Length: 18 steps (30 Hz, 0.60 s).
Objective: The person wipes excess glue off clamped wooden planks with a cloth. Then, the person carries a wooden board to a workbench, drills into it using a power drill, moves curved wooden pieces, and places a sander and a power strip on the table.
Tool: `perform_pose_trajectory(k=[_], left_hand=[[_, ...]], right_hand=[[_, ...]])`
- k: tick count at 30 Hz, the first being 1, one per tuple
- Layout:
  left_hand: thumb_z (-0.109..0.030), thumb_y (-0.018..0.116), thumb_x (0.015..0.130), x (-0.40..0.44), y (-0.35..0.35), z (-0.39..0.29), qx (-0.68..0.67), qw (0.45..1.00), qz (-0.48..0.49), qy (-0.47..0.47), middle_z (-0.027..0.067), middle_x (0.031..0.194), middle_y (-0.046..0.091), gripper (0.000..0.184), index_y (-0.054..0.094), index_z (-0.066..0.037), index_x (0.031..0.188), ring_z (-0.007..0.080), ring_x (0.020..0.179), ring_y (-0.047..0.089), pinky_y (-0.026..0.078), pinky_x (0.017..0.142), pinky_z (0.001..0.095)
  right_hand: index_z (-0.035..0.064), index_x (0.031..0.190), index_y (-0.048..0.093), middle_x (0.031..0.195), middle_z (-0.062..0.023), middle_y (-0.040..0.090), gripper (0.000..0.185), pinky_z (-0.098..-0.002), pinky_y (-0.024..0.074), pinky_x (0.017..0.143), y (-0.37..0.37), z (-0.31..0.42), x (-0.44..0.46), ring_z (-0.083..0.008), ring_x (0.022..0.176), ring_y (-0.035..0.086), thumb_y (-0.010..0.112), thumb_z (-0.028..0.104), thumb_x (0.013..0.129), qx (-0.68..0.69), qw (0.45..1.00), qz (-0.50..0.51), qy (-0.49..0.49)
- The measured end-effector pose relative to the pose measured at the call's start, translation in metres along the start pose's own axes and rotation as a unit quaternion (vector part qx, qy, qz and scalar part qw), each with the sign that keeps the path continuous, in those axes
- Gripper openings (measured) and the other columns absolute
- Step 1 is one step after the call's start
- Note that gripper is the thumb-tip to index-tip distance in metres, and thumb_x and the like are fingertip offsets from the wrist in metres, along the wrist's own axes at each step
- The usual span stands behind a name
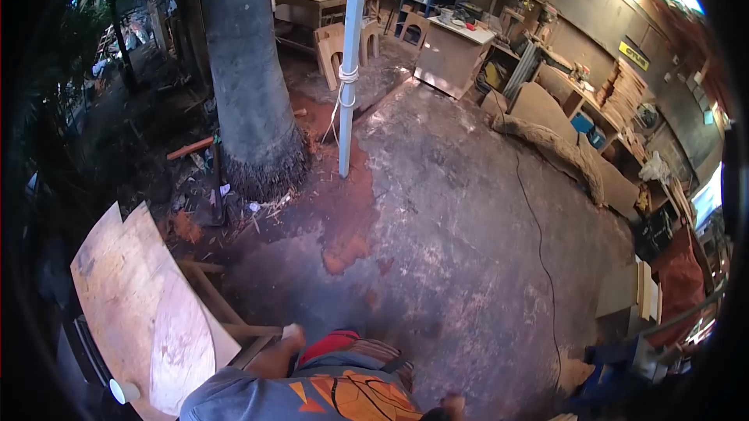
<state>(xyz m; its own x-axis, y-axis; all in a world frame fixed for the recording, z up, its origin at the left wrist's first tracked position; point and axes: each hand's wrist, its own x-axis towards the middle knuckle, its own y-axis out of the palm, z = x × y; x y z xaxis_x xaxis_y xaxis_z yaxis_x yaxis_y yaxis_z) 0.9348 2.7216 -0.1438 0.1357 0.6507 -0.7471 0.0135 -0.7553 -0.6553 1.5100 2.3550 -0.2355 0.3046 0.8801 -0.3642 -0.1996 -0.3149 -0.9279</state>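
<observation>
My left hand is low in the head view, beside the end of a wooden bar that belongs to a timber frame. Its fingers are too small and blurred to show whether they grip the bar. A thin curved wooden sheet leans over that frame, with a second pale rounded piece on it. Near the bottom edge is my right hand, close to my body and above the floor. It is partly cut off by the frame, and its fingers cannot be made out. A white cup-like object sits by the sheet's lower end.
A blue-grey post with rope tied round it stands ahead, next to a thick tree trunk. A black cable runs along the concrete floor. Benches, a white-topped cabinet and wood stacks line the back and right.
</observation>
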Motion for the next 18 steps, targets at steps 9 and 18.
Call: perform_pose_trajectory(k=[9,18], left_hand=[[-0.014,0.066,0.076,0.185,-0.275,-0.139,-0.155,0.975,-0.151,0.046,0.0153,0.112,0.072,0.037,0.074,-0.012,0.111,0.0294,0.109,0.068,0.053,0.097,0.0380],[-0.023,0.066,0.079,0.318,-0.407,-0.221,-0.150,0.979,-0.136,-0.033,0.0108,0.100,0.075,0.026,0.078,-0.015,0.101,0.0257,0.097,0.072,0.055,0.090,0.0349]], right_hand=[[0.0163,0.092,0.077,0.097,-0.0074,0.074,0.030,-0.0443,0.0571,0.077,-0.153,0.114,0.236,-0.0293,0.089,0.072,0.062,0.036,0.075,0.198,0.943,0.218,0.153],[0.0192,0.093,0.078,0.101,-0.0085,0.074,0.030,-0.0453,0.0563,0.082,-0.210,-0.020,0.638,-0.0293,0.096,0.072,0.060,0.037,0.077,-0.140,0.962,0.184,-0.146]])
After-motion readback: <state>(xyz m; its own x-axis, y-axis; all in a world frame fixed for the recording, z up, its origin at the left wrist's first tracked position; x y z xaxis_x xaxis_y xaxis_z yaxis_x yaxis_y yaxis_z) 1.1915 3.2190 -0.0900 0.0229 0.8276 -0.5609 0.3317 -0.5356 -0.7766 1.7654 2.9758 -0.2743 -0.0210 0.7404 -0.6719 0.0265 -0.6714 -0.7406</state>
